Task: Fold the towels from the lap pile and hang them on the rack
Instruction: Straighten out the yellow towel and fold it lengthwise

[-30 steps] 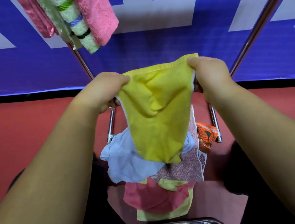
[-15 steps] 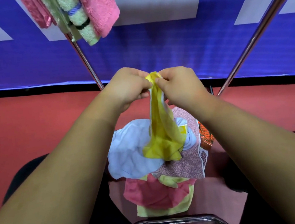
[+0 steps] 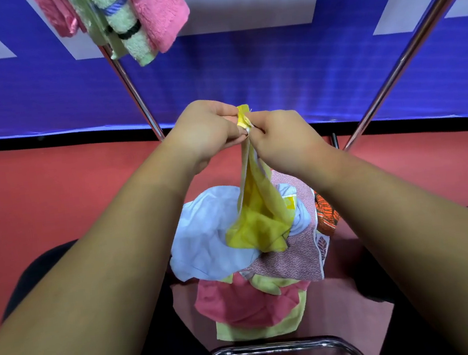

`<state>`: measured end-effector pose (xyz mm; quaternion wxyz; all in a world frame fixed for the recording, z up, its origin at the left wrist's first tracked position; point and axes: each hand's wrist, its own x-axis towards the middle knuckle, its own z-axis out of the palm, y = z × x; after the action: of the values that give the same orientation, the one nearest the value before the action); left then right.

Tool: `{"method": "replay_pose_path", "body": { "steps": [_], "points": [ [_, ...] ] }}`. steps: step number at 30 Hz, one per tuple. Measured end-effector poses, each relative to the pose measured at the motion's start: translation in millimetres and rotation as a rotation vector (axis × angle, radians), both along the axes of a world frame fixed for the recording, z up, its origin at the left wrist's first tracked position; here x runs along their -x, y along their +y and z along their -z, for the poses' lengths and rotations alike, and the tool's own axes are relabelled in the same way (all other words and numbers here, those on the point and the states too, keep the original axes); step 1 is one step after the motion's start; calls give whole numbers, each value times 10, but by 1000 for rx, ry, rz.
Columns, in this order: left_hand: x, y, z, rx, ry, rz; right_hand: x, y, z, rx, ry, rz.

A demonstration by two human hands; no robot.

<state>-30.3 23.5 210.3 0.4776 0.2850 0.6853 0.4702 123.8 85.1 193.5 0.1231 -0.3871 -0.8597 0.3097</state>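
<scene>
Three towels [image 3: 133, 19] hang on the rack [image 3: 413, 48] at upper left; both hands' grip pinches the yellow towel [image 3: 256, 221] mid-fold; the lap pile [image 3: 247, 278] remains.

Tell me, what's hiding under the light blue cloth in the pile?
Under the light blue cloth, a pink-red cloth sticks out, with a pale green one beneath that. A patterned pinkish cloth lies beside it. Anything deeper is covered.
</scene>
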Motion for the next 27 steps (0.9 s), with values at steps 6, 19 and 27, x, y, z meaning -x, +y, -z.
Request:
{"method": "replay_pose_path", "body": {
  "steps": [6, 19, 27],
  "points": [
    [-7, -24, -7, -8, 18, -36, -35, -26, -15, 109, 66, -39],
    [65, -18, -97, 22, 111, 79, -39, 38, 69, 103, 118, 91],
    [199, -3, -68, -31, 578, 190, -15, -3, -126, 104, 236, 174]
  ]
}}
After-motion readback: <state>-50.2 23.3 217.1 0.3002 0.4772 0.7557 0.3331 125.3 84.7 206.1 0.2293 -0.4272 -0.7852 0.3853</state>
